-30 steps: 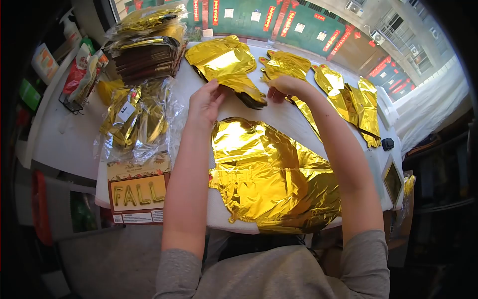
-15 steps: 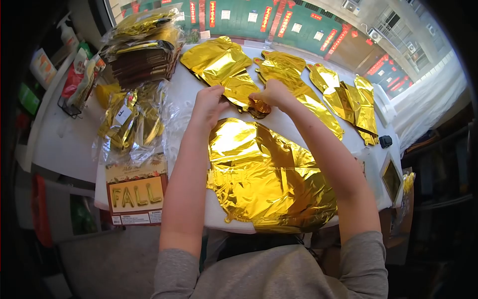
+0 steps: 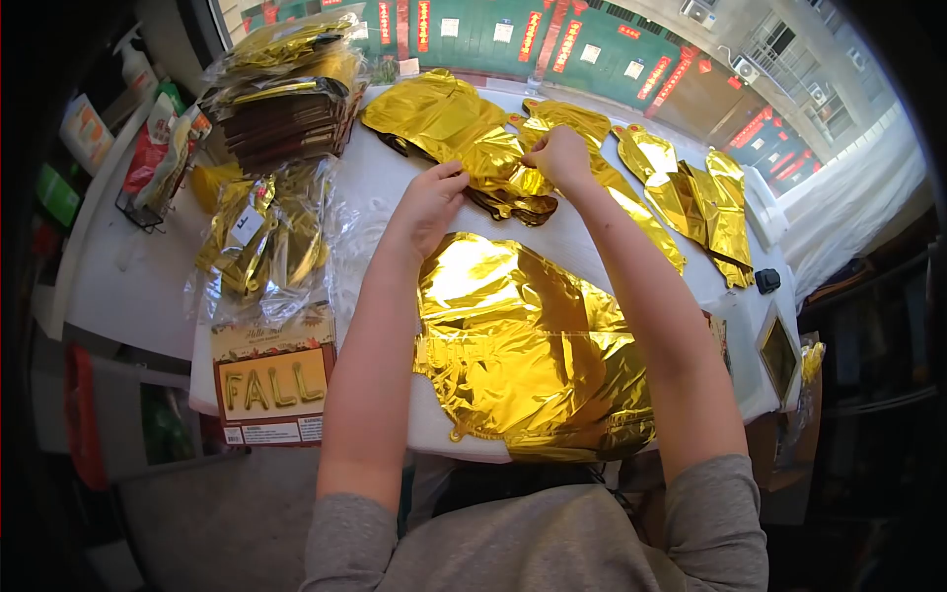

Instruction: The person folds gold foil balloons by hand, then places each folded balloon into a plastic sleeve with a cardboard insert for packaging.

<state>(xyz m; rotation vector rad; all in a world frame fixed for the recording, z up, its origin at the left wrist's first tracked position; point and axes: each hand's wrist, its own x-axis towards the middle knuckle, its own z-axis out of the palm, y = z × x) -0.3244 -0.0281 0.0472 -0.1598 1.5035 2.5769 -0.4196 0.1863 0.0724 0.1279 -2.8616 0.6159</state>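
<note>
Both my hands are at the near end of a stack of gold foil balloons (image 3: 434, 116) at the back of the table. My left hand (image 3: 430, 205) has its thumb and fingers closed at the stack's near left edge. With its fingers pinched, my right hand (image 3: 559, 160) holds the top foil sheet near its right corner. Lower layers fan out beneath. Nearer to me, between my forearms, lies a large gold foil balloon (image 3: 533, 345), flat and wrinkled. More gold foil pieces (image 3: 641, 222) lie just right of my right hand.
A tall pile of packaged foil (image 3: 281, 109) stands at the back left, with a clear bag of foil (image 3: 266, 237) before it. A FALL card (image 3: 274, 380) lies at the front left. Folded foil (image 3: 710, 202), a small black object (image 3: 766, 281) and a diamond-shaped item (image 3: 778, 357) are at right.
My right hand has moved up and slightly right, lifting the top foil's corner. My left hand has shifted slightly right. The foil's near end is more bunched, showing layers beneath.
</note>
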